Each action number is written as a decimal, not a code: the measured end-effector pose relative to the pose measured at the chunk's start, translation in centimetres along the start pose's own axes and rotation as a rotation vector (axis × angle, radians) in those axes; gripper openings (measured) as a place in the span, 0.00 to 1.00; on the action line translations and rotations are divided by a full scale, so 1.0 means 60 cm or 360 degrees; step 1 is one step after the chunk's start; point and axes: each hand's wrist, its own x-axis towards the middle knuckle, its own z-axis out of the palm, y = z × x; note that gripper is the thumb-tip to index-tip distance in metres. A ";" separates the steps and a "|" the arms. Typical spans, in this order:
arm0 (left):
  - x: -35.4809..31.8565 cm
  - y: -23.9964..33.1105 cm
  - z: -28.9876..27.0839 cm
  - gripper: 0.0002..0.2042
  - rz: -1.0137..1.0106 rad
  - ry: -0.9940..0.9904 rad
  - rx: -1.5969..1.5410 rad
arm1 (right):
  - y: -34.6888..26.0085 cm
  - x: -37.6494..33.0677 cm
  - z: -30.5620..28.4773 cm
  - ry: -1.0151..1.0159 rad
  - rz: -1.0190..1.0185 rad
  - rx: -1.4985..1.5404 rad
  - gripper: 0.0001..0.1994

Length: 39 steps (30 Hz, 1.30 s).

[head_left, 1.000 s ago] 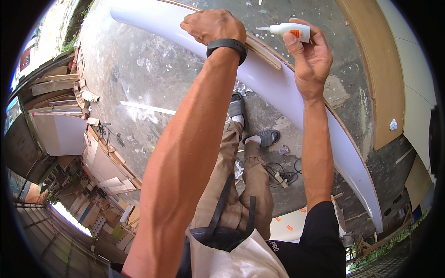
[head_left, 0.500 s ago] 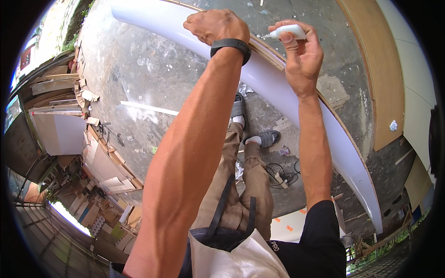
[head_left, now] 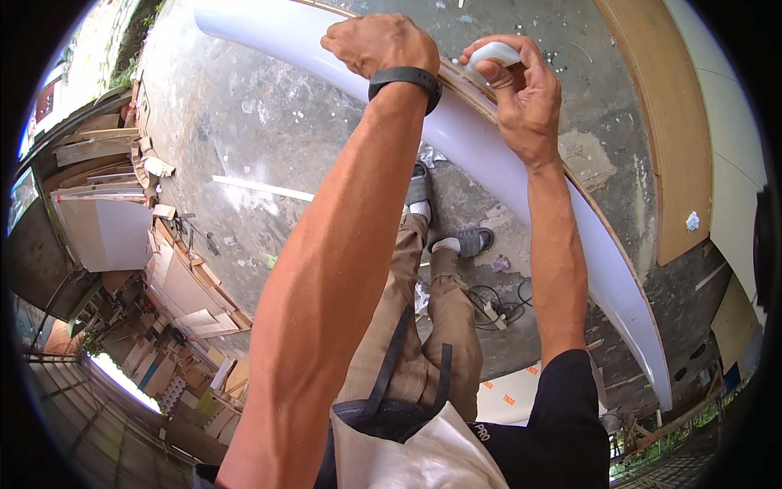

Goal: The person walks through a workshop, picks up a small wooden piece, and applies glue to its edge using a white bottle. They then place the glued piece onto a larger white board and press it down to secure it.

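Observation:
A long white panel (head_left: 481, 155) with a brown edge crosses in front of me, its shape bent by the lens. My left hand (head_left: 381, 45), a black band on its wrist, is closed at the panel's far edge; its fingertips are partly hidden, but it appears to grip the board. In my right hand (head_left: 525, 102) is a small white squeeze bottle (head_left: 495, 54), held between thumb and fingers. The bottle tilts with its narrow tip down toward the panel's edge, just right of my left hand. Whether the tip touches the edge I cannot tell.
A brown board (head_left: 684, 187) lies at the right beside pale sheets (head_left: 737, 147). Stacked wood offcuts (head_left: 102, 163) fill the left side. Near my sandalled feet (head_left: 468, 242) are a black cable (head_left: 509, 310) and crumpled scraps (head_left: 500, 263). A white strip (head_left: 257, 187) lies on the concrete floor.
My right hand has shifted slightly left and tipped the squeeze bottle, so its tip points further down toward the panel edge. My left hand stays nearly in place.

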 end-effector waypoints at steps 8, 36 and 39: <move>0.009 -0.007 -0.003 0.16 0.0065 -0.0058 0.0066 | 0.005 0.001 0.001 0.0045 -0.0083 -0.0016 0.10; 0.005 -0.006 -0.001 0.14 0.0005 -0.0069 0.0012 | 0.012 0.000 -0.002 0.0112 -0.0121 -0.0141 0.06; 0.013 -0.014 0.000 0.14 0.0035 -0.0030 0.0009 | 0.011 -0.001 0.001 0.0119 -0.0129 -0.0170 0.06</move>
